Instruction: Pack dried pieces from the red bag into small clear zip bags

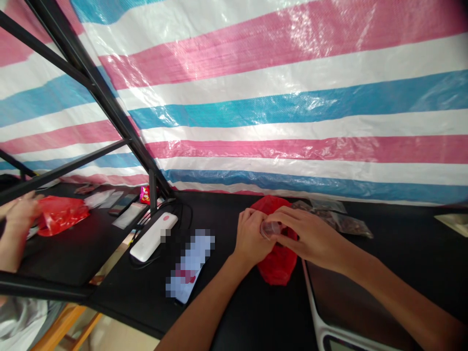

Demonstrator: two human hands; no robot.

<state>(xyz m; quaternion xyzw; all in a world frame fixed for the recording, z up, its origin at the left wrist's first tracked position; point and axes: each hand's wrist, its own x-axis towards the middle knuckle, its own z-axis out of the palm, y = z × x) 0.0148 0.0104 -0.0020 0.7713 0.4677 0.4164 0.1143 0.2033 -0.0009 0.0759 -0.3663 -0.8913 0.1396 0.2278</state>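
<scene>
Looks like a makeshift work booth: walled with striped plastic sheeting (pixel 274 117) behind the black table (pixel 215 209), framed by metal bars (pixel 109 109) left of it, neighboured there by another person's hand (pixel 22 213).

My left hand (pixel 250 236) holds a small, clear, round plastic piece (pixel 269 229), and the thumb and fingers of my right hand (pixel 312 238) curve round its near side, above a crumpled red plastic bag (pixel 278 268) on the black desk (pixel 219 207). Clear plastic packets with brownish contents (pixel 353 225) lie just beyond my right hand. To my left are a lit, blurred-out phone (pixel 190 268) and a white, rounded oblong device (pixel 153 237). A striped red, white and blue plastic sheet (pixel 292 107) hangs behind.
</scene>
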